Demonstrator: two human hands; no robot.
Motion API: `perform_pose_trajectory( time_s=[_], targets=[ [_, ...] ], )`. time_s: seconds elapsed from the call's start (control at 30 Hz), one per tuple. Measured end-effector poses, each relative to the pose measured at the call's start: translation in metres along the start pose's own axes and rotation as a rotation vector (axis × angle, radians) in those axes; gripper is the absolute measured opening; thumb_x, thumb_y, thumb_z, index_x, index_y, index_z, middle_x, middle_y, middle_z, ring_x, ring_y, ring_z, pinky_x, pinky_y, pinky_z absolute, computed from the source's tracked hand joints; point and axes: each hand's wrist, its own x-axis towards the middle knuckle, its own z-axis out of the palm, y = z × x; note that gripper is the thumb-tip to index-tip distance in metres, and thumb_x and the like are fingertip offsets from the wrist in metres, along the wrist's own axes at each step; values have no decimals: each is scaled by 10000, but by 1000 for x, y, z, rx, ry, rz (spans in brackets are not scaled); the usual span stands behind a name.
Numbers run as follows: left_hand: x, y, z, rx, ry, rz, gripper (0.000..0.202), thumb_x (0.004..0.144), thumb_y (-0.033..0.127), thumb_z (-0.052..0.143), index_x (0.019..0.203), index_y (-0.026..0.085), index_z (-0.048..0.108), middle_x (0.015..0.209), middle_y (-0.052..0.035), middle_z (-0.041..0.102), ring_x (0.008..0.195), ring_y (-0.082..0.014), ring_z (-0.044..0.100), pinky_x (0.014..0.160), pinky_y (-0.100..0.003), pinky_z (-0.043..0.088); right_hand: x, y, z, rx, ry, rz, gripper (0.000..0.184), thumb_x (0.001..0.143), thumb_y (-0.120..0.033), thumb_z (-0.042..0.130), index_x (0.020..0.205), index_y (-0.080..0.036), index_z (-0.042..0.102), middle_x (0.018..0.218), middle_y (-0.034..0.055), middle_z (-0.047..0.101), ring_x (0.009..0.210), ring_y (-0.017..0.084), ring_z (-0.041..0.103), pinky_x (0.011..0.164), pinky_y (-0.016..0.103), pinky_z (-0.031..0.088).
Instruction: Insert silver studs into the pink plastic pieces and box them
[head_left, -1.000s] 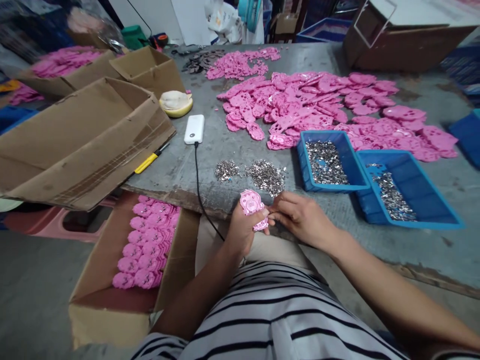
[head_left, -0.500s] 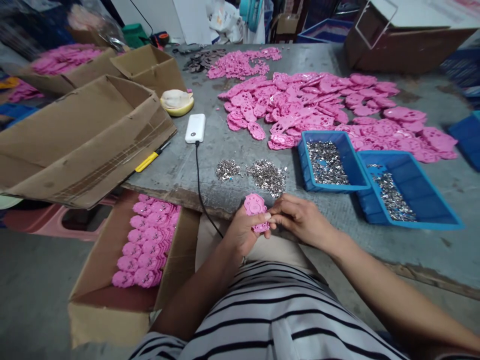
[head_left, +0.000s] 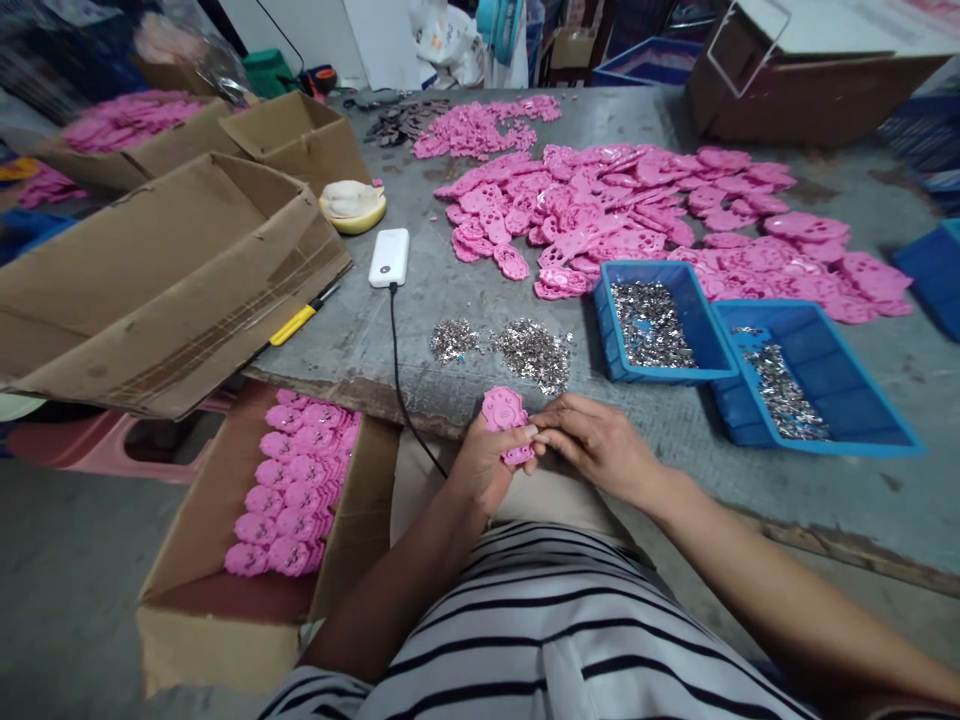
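Observation:
A pink moulded plastic piece (head_left: 505,408) with a scalloped edge is gripped in my left hand (head_left: 486,465), thumb across its face, just off the table's front edge. My right hand (head_left: 596,440) meets its right side, thumb and forefinger pinched together; whatever lies between those fingertips is too small to make out. Beyond the hands, two heaps of small shiny metal parts lie on the table, a smaller heap (head_left: 454,340) and a larger heap (head_left: 534,352). More such parts fill a blue tray (head_left: 660,375) and a second blue tray (head_left: 862,440) to the right.
Many pink pieces (head_left: 600,200) are spread across the grey table (head_left: 450,285). A white power bank (head_left: 389,258) trails a black cable toward me. Left are cardboard boxes (head_left: 172,270) and a yellow-handled screwdriver (head_left: 292,325). Below, an open carton (head_left: 187,550) holds stacked pink pieces.
Both hands and the pink piece have shifted very slightly left, and the piece is turned a little. The grips look the same.

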Motion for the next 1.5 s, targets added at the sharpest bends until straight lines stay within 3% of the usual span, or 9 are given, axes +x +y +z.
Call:
perform_pose_trajectory(
  time_s=[0.33, 0.63, 0.83, 1.03, 1.3, 1.5],
  targets=[
    [2, -3, 9, 76, 156, 174, 451, 472, 209, 795, 793, 181, 480, 607, 58, 553, 490, -84, 528, 366, -159, 332, -7, -10, 8, -42, 14, 150, 285, 968, -250, 448, 1113, -181, 684, 929, 105, 662, 797, 196, 664, 690, 334, 566],
    [-1, -3, 13, 137, 226, 252, 464, 492, 172, 755, 859, 187, 472, 635, 59, 595, 473, -100, 558, 345, -172, 369, 1, -7, 15, 399, 241, 333, 122, 881, -231, 620, 910, -226, 738, 823, 41, 699, 764, 155, 659, 686, 292, 531],
    [-4, -1, 15, 124, 202, 285, 440, 526, 154, 729, 885, 187, 476, 688, 45, 616, 499, -97, 573, 355, -169, 388, 3, -9, 11, 561, 275, 450, 129, 817, -348, 696, 807, -226, 740, 783, 42, 692, 710, 156, 621, 600, 286, 473],
    [-7, 1, 15, 103, 162, 310, 445, 546, 150, 742, 903, 190, 480, 689, 42, 620, 509, -100, 575, 358, -168, 391, 4, -13, 8, 623, 297, 472, 152, 789, -372, 716, 763, -222, 715, 780, 29, 656, 675, 138, 579, 605, 282, 452],
    [-9, 1, 20, 124, 193, 360, 418, 548, 145, 719, 884, 187, 472, 688, 38, 630, 518, -99, 573, 361, -172, 405, 5, -14, 13, 656, 305, 489, 224, 787, -414, 711, 719, -210, 647, 743, 17, 633, 651, 133, 553, 590, 276, 441],
    [-8, 2, 16, 223, 201, 306, 466, 513, 146, 742, 884, 190, 463, 691, 52, 611, 484, -95, 568, 350, -176, 403, 8, -12, 3, 487, 239, 334, 157, 860, -327, 640, 760, -212, 675, 783, 33, 648, 733, 144, 599, 660, 283, 472]
  ],
)
